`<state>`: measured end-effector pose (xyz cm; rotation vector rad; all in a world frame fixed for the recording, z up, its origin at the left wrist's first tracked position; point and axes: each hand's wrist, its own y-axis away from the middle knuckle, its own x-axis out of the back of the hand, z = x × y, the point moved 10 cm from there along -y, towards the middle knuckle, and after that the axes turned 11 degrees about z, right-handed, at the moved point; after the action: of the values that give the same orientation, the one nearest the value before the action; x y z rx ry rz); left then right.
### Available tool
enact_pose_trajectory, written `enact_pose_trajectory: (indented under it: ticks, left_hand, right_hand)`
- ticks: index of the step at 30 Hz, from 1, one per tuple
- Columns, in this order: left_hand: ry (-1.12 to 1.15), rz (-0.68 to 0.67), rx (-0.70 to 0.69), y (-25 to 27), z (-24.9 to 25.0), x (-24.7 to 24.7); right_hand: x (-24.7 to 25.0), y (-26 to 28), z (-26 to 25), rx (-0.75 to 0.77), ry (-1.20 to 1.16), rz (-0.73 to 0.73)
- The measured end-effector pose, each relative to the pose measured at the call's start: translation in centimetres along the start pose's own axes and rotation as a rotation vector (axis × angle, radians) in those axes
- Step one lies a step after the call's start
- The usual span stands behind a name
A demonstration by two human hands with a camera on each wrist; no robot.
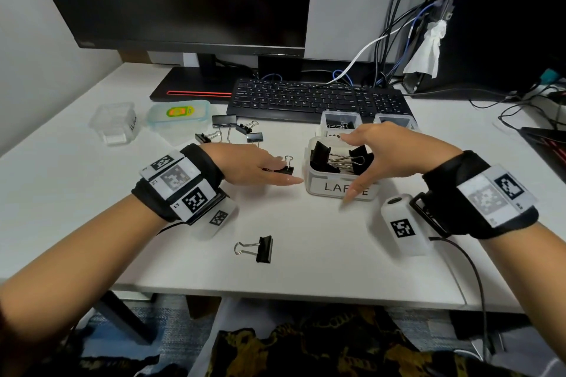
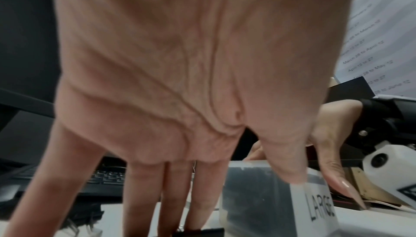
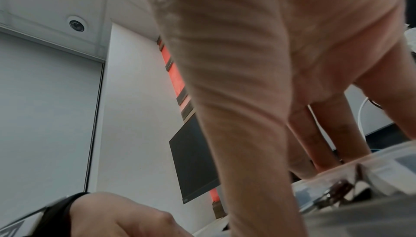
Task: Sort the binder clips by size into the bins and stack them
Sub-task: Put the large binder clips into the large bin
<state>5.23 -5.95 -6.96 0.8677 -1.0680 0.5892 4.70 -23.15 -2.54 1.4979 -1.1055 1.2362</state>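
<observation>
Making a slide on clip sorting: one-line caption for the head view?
Right hand spans the LARGE bin of binder clips while the left hand rests beside it on the desk.

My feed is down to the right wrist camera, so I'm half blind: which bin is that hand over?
Observer: The LARGE bin. The right hand arches across it, thumb at the front label, fingers at the back rim.
Operator: What's inside it?
Observer: Several big binder clips, piled loosely.
Operator: And the other hand?
Observer: The left hand lies flat on the desk, fingertips on a small clip just left of that bin.
</observation>
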Motion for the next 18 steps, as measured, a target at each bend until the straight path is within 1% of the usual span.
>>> enact_pose_trajectory:
  ticks: [12, 18]
  left_hand:
    - [-0.119, 0.021, -0.02, 0.3, 0.5, 0.3]
    - [-0.078, 0.007, -0.045, 1.0, -0.9, 1.1]
  right_hand:
    - [0.0, -0.6, -0.3, 0.012, 0.004, -0.007]
    - [0.1, -1.8, -1.9, 0.055, 0.061, -0.006]
